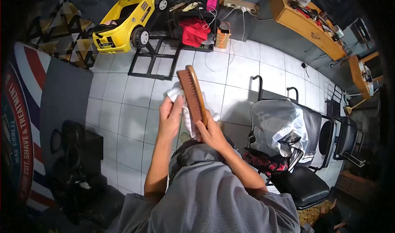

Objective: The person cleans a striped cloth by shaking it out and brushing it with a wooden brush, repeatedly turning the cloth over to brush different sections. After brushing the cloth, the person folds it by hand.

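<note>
In the middle of the head view, a brush with a curved wooden back and reddish-brown bristles is held up at a slant, bristles facing left. My right hand is closed around its lower end. A crumpled white cloth is pinched in my left hand, just left of the bristles. Part of the cloth hangs down behind the brush and shows again on its right side.
A black barber chair with a grey-white cape over it stands at the right. Ahead are a yellow toy car, a black metal frame and a trolley with red cloth. A wooden counter lines the far right wall.
</note>
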{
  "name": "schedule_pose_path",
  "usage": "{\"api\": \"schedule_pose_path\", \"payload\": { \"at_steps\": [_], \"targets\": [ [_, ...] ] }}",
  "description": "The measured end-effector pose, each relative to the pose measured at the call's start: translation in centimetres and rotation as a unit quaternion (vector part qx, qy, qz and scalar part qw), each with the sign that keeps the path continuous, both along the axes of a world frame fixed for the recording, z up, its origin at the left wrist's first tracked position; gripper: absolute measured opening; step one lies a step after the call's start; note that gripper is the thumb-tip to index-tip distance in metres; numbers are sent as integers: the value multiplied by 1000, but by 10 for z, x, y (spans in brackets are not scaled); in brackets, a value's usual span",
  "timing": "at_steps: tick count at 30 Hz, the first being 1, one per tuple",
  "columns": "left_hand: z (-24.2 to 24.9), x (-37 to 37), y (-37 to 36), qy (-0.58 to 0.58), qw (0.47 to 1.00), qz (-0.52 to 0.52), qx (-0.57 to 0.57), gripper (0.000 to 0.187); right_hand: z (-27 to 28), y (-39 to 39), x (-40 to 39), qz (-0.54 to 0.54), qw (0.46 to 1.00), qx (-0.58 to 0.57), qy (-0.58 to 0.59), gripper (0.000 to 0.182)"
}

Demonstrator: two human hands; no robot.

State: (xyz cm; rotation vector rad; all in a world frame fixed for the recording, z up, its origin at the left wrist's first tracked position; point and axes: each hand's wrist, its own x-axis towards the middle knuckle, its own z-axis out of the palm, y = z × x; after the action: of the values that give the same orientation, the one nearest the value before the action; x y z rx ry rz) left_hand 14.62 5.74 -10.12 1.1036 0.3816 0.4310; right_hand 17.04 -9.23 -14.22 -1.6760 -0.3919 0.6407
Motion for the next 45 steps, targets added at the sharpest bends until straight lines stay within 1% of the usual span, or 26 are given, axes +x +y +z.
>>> {"api": "schedule_pose_path", "payload": {
  "at_steps": [1, 2, 4, 7, 8, 11, 13, 14, 16, 17, 18, 20, 22, 24, 26, 28, 29, 32, 33, 34, 36, 38, 39, 41, 44, 45],
  "targets": [
    [4, 1, 9, -14, 1000, 7, 18, 25, -13, -8, 6, 35, 996, -74, 36, 33],
    [7, 3, 15, -27, 999, 12, 35, 25, -24, -14, 9, 17, 995, -94, -36, 37],
    [22, 7, 18, -54, 998, 21, 25, 27, -33, -19, 16, -47, 989, -98, -96, 37],
    [30, 10, 24, -65, 995, 12, 69, 27, -9, -30, 36, -111, 976, 33, 185, 40],
    [31, 10, 24, -50, 995, 1, 91, 27, 24, -28, 38, -109, 982, 63, 142, 41],
    [44, 15, 17, -7, 986, 2, 168, 19, 65, -27, 46, -60, 970, 208, 111, 36],
    [43, 16, 17, 1, 960, 0, 279, 17, 101, -15, 41, -40, 954, 282, 99, 33],
    [43, 17, 18, 5, 942, 1, 335, 16, 98, -11, 39, -12, 946, 311, 93, 28],
    [47, 25, 12, -12, 943, 47, 328, 21, 78, 2, 32, 7, 962, 255, 94, 28],
    [48, 28, 13, -20, 943, 63, 326, 23, 64, 7, 30, 23, 986, 163, -23, 28],
    [50, 30, 14, -27, 943, 79, 323, 26, 30, 10, 27, 27, 983, 172, 63, 28],
    [64, 30, 12, -55, 975, 74, 204, 31, -33, 4, 25, 40, 992, -56, -105, 31],
    [67, 29, 16, -87, 974, 85, 192, 28, -130, -19, 20, 104, 948, -250, -165, 36],
    [69, 26, 15, -113, 977, 99, 149, 24, -216, -63, 18, 172, 907, -342, -177, 40],
    [80, 25, 10, -115, 980, 137, 83, 21, -234, -102, 27, 249, 849, -462, -66, 43],
    [103, 28, 5, -102, 975, 200, 9, 19, -256, -131, 32, 278, 840, -454, -109, 44],
    [103, 24, 11, -83, 979, 186, 22, 13, -260, -135, 36, 294, 834, -449, -130, 45],
    [71, 13, 30, -67, 984, 166, 9, 14, -204, -105, 55, -1, 938, -333, -99, 44],
    [70, 15, 24, -18, 984, 176, -28, 21, -158, -86, 64, -31, 971, -236, -31, 43],
    [70, 17, 19, -23, 987, 160, -7, 19, -100, -66, 69, -61, 988, -134, 39, 42],
    [71, 17, 9, -28, 991, 127, 36, 16, -2, -35, 69, -41, 987, 83, 132, 38],
    [77, 21, 2, -14, 988, 89, 129, 19, 50, -15, 61, 9, 979, 177, 103, 36],
    [79, 23, -2, -6, 981, 74, 180, 20, 60, -6, 58, 28, 983, 178, 44, 35],
    [96, 27, -12, -17, 960, 39, 277, 25, 75, 4, 55, 110, 976, 184, 40, 35],
    [99, 32, -4, -87, 979, 53, 176, 23, 17, 10, 54, 93, 982, 140, 81, 36],
    [107, 31, -3, -93, 982, 62, 155, 23, -20, 7, 57, 85, 995, 56, -18, 37]
  ]
}}
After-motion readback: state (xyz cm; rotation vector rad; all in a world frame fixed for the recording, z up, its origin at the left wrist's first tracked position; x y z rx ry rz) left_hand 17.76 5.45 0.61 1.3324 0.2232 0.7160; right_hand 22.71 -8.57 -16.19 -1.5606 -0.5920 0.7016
